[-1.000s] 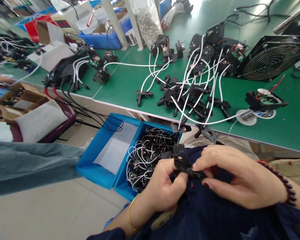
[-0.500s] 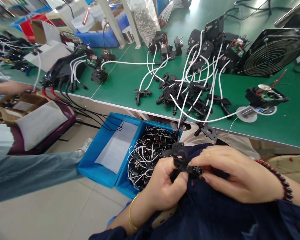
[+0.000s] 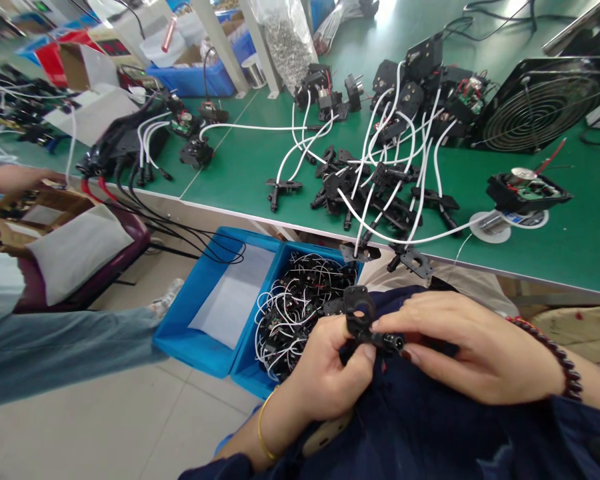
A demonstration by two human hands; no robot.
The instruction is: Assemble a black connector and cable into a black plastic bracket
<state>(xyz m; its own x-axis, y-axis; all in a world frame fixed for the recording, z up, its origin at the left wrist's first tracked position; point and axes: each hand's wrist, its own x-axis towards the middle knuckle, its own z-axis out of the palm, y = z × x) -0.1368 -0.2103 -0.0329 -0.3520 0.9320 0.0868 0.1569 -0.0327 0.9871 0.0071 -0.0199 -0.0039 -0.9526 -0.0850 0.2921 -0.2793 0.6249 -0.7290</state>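
The black bracket (image 3: 359, 313) sits over the lap, below the worktop's (image 3: 555, 260) near edge; the left hand (image 3: 330, 373) pinches it while the right hand (image 3: 460, 347) clamps its plug (image 3: 391, 343); judging by the wired pieces (image 3: 380, 193) on the worktop and the full blue bin (image 3: 300, 307), much remains.

The two bins (image 3: 215, 347) sit side by side on the floor, at ten o'clock from the hands; the right one holds a tangle of wired parts (image 3: 300, 307). The bench (image 3: 555, 253) runs behind them, from nine round to three. On it, brackets with cables (image 3: 380, 180) lie at twelve, a fan (image 3: 535, 110) at one, a bag (image 3: 287, 40) at eleven.
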